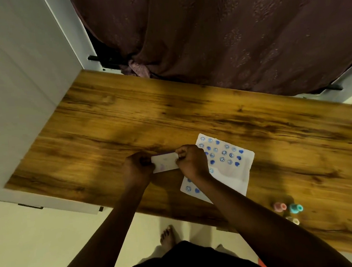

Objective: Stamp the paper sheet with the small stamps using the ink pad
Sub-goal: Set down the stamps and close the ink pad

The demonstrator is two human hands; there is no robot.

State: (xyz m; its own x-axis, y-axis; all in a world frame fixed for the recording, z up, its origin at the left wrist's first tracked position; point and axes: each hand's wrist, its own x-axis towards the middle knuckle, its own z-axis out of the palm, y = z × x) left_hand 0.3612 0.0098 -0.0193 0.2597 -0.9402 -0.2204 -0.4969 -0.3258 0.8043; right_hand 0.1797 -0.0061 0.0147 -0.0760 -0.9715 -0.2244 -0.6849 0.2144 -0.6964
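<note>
Both hands, left (139,168) and right (191,161), grip the ink pad (165,162) at nine o'clock of the paper sheet (232,166), probably closing it.

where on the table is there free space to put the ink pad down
The table's far half, toward the curtain, and its left end by the white panel are bare. Crowded: the paper sheet and the small stamps at the near right edge.
</note>
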